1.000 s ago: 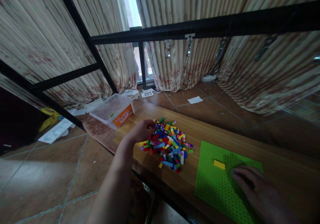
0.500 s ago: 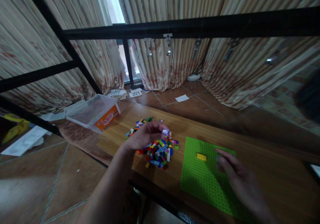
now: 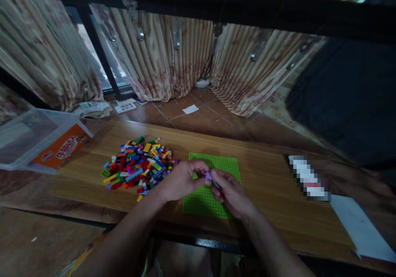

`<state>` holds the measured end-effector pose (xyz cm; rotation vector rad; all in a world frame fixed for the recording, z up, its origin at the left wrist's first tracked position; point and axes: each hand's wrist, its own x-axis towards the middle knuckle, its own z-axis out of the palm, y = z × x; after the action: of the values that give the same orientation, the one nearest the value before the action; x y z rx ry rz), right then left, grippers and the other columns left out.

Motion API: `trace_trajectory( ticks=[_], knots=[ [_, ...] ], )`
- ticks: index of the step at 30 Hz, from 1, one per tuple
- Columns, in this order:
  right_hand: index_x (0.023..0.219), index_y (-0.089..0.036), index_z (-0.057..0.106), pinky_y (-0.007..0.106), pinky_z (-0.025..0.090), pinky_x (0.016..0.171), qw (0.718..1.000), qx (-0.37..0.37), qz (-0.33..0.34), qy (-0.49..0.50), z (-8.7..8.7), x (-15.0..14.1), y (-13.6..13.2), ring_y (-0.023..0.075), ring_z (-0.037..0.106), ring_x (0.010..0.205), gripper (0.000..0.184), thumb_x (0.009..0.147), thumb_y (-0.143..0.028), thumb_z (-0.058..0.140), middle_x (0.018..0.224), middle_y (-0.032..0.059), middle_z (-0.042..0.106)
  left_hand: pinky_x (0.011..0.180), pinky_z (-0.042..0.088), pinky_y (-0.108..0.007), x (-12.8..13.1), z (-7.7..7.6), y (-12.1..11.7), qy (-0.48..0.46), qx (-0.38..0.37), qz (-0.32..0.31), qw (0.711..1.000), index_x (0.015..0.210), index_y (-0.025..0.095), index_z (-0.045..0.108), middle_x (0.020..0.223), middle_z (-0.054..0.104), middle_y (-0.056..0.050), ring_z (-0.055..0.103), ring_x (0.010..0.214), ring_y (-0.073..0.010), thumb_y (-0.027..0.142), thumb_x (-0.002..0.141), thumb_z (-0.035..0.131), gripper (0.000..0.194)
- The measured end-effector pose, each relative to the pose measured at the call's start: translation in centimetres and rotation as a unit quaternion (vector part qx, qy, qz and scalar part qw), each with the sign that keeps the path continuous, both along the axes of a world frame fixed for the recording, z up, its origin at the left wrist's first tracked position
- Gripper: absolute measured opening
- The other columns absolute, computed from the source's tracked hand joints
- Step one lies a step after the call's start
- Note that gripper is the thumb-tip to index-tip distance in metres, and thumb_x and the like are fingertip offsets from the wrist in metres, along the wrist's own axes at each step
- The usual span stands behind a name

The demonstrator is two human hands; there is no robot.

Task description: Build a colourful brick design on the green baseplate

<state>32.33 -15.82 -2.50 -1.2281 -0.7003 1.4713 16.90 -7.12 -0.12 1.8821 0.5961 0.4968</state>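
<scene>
Bright-green studded plastic baseplate [image 3: 201,205]: flat on the brown wood-topped bench [image 3: 266,180], its middle covered from view by the hands.

Left hand [image 3: 182,180]: fingertips drawn narrow on a small purple plastic brick [image 3: 208,175], held above the baseplate.

Right hand [image 3: 232,192]: fingers closed on a slim dark piece [image 3: 218,185] (make and exact shape too small to tell), its tips next to those of the left.

Heap of loose multicoloured plastic bricks [image 3: 136,167]: on the bench, left of the baseplate, near the left hand.

Clear plastic tub [image 3: 52,122], orange label on its side: at the bench's left end.

Step in hand, by judgement: handling brick and dark piece together; whether joined or merely touching cannot be told.

Next move, by judgement: calls for a fine, firm pinch from both hands and careful lining-up of the two pieces.
</scene>
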Motion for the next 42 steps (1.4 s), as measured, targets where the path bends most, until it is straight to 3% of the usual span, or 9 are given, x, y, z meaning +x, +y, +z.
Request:
trace_trajectory(
  ticks=[6, 14, 20, 25, 28, 35, 39, 42],
  knots=[
    [0.070, -0.018, 0.060, 0.020, 0.016, 0.037, 1.000, -0.004, -0.005, -0.007, 0.0, 0.5, -0.1, 0.0037, 0.024, 0.042, 0.041, 0.072, -0.057, 0.073, 0.053, -0.0081, 0.041, 0.076, 0.046, -0.025, 0.7, -0.3, -0.6, -0.003, 0.046, 0.019, 0.999, 0.087, 0.017, 0.069, 0.083, 0.067, -0.002, 0.060, 0.080, -0.0133, 0.021, 0.083, 0.064, 0.008],
    [0.077, -0.018, 0.064, 0.019, 0.016, 0.039, 0.996, -0.005, 0.036, 0.086, 0.0, 0.6, -0.3, 0.0030, 0.024, 0.046, 0.032, 0.076, -0.048, 0.073, 0.065, -0.0053, 0.047, 0.073, 0.046, -0.024, 0.6, -0.5, -0.7, -0.037, 0.057, 0.019, 0.998, 0.084, 0.016, 0.071, 0.079, 0.065, -0.002, 0.059, 0.076, -0.0126, 0.021, 0.083, 0.064, 0.009],
    [0.080, -0.017, 0.069, 0.019, 0.014, 0.039, 0.990, 0.008, 0.036, 0.134, 0.1, 0.6, -0.6, 0.0033, 0.018, 0.047, 0.026, 0.075, -0.042, 0.076, 0.063, -0.0048, 0.046, 0.071, 0.047, -0.024, 0.8, -0.3, -1.3, -0.097, 0.024, 0.040, 0.994, 0.082, 0.016, 0.072, 0.077, 0.065, -0.003, 0.059, 0.074, -0.0129, 0.022, 0.081, 0.068, 0.007],
    [0.084, -0.020, 0.070, 0.019, 0.017, 0.040, 0.987, 0.020, 0.046, 0.154, 0.2, 0.5, -0.9, 0.0040, 0.019, 0.048, 0.024, 0.075, -0.041, 0.076, 0.067, -0.0039, 0.049, 0.074, 0.050, -0.027, 0.7, -0.2, -1.5, -0.155, -0.081, 0.068, 0.982, 0.086, 0.014, 0.071, 0.083, 0.069, -0.006, 0.063, 0.076, -0.0150, 0.032, 0.080, 0.069, 0.019],
    [0.085, -0.020, 0.070, 0.019, 0.018, 0.040, 0.989, 0.022, 0.039, 0.141, 0.2, 0.5, -0.8, 0.0033, 0.021, 0.048, 0.023, 0.076, -0.040, 0.075, 0.070, -0.0032, 0.051, 0.073, 0.049, -0.026, 0.3, -0.1, -1.2, -0.153, -0.095, 0.083, 0.980, 0.088, 0.014, 0.069, 0.080, 0.068, -0.004, 0.061, 0.076, -0.0145, 0.034, 0.080, 0.070, 0.021],
    [0.097, -0.022, 0.072, 0.020, 0.025, 0.040, 0.998, 0.016, -0.055, 0.034, -0.1, 1.0, -0.2, 0.0043, 0.032, 0.047, 0.032, 0.072, -0.040, 0.078, 0.072, -0.0008, 0.061, 0.072, 0.049, -0.025, -2.9, 0.2, 2.3, -0.049, 0.063, 0.196, 0.977, 0.098, 0.015, 0.068, 0.088, 0.068, -0.005, 0.061, 0.079, -0.0154, 0.031, 0.085, 0.060, 0.022],
    [0.101, -0.023, 0.068, 0.020, 0.027, 0.038, 0.994, 0.036, -0.093, -0.040, -0.7, 1.7, 0.2, 0.0047, 0.034, 0.044, 0.039, 0.070, -0.044, 0.079, 0.073, -0.0002, 0.066, 0.079, 0.049, -0.029, -6.2, 0.5, 4.9, 0.066, 0.195, 0.251, 0.946, 0.092, 0.015, 0.068, 0.089, 0.068, -0.007, 0.062, 0.083, -0.0182, 0.026, 0.082, 0.056, 0.020],
    [0.099, -0.022, 0.067, 0.020, 0.029, 0.037, 0.988, 0.045, -0.109, -0.101, -1.3, 2.4, 0.4, 0.0047, 0.035, 0.042, 0.040, 0.070, -0.047, 0.078, 0.075, 0.0014, 0.068, 0.074, 0.049, -0.029, -8.4, 0.7, 6.1, 0.196, 0.233, 0.277, 0.911, 0.098, 0.015, 0.069, 0.093, 0.069, -0.009, 0.063, 0.082, -0.0201, 0.025, 0.080, 0.052, 0.028]
  ],
)
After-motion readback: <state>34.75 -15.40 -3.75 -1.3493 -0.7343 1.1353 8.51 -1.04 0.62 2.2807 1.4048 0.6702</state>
